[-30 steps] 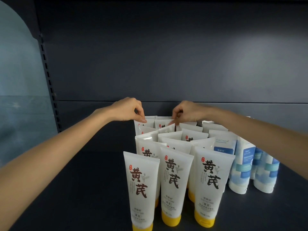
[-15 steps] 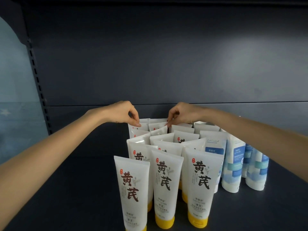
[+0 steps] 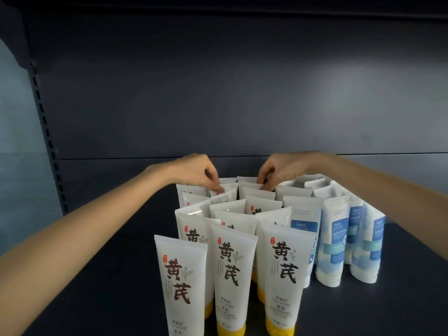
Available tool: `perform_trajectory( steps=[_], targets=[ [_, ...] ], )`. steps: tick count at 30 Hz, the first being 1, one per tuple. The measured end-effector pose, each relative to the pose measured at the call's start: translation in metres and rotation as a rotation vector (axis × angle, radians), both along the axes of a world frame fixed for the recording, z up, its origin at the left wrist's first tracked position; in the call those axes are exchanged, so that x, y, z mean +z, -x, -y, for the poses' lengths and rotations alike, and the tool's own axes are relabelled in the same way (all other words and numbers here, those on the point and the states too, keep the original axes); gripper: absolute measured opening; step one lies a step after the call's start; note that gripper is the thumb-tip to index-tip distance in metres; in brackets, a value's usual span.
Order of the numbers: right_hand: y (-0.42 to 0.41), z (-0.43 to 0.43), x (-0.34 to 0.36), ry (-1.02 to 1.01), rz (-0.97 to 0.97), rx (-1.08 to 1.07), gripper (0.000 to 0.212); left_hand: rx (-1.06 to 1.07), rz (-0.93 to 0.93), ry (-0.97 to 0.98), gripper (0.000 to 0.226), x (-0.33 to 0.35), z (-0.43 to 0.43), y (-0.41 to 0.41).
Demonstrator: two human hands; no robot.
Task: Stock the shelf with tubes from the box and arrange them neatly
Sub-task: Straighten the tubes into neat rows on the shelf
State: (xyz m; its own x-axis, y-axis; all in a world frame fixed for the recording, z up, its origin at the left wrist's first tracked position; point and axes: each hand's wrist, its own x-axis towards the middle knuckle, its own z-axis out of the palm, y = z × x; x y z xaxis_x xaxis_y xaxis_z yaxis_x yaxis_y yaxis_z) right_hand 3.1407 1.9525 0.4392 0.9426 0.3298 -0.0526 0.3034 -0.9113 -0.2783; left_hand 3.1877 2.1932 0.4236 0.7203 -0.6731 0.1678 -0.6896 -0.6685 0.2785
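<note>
Over the last second both hands have barely moved from the back row at frame centre. The left hand (image 3: 194, 173) pinches a rear tube (image 3: 229, 187) by its crimped top in a narrow grip; the right hand (image 3: 283, 168) pinches its neighbour (image 3: 247, 179). Tubes (image 3: 232, 275) crowd the shelf (image 3: 97, 263); this is probably final straightening, with stocking nearly done

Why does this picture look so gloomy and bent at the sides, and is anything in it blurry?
Head view: dim light, a pale sheen on the back panel at right; the wide lens slants the slotted upright and stretches the forearms; front tubes look sharp, blue tubes softer; left hand and right hand, pinching back tubes, are slightly soft.
</note>
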Motion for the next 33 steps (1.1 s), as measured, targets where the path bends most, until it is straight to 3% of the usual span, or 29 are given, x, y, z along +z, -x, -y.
perform_trajectory(
  steps=[3,18,33],
  targets=[
    [0.004,0.002,-0.004,-0.035,0.036,0.004,0.0,-0.008,0.019,0.026,0.009,-0.001,0.004,-0.001],
    [-0.007,0.001,-0.009,-0.153,0.143,0.026,0.01,0.013,0.106,0.116,0.012,-0.01,0.0,-0.006],
    [-0.008,0.004,-0.008,-0.167,0.074,0.002,0.007,0.014,-0.055,0.156,0.009,-0.01,-0.006,-0.009]
  ],
)
